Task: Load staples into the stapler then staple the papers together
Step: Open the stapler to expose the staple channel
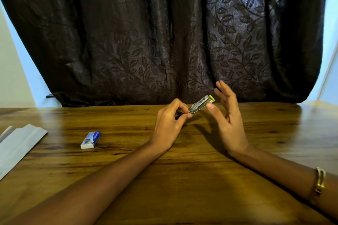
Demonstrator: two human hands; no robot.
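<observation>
The left grip [169,122] pinches the near end of the stapler [201,104], held above the worktop [182,170]; the right grip [227,113] stands spread just beside its far, yellow-tipped end, thumb touching it. Bare wood lies below both grips and toward the person, crossed only by the two forearms. Well to the left of the left grip lies the staple box [90,140], and farther left the papers [18,144]. Just behind the grips the dark curtain [164,42] closes off the far edge.
</observation>
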